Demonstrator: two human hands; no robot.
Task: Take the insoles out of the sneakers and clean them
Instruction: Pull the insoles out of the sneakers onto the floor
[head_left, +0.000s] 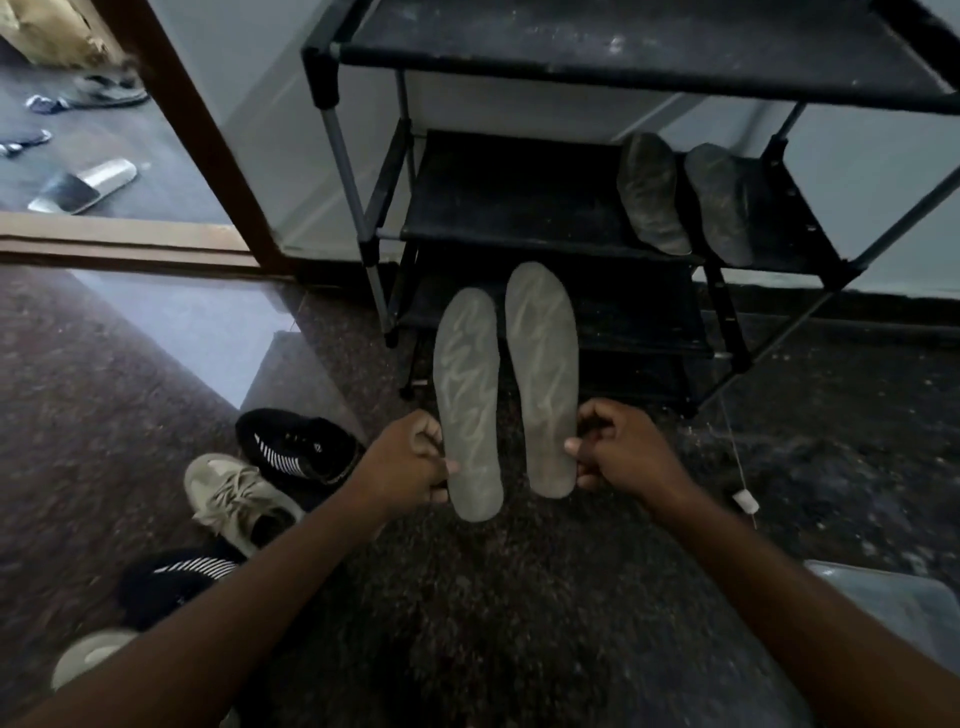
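Before the rack (545, 218) — two insoles (470, 400), two hands (410, 462) gripping.

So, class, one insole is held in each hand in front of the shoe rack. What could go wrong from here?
1. The left hand and right hand pinch only the heel-end edges of the left insole and right insole; either could slip and fall to the floor.
2. The toe ends point towards the dusty shoe rack and might brush it, picking up dirt.

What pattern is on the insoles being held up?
Both insoles, left and right, are grey with pale zigzag lines running down their length, seen in the head view.
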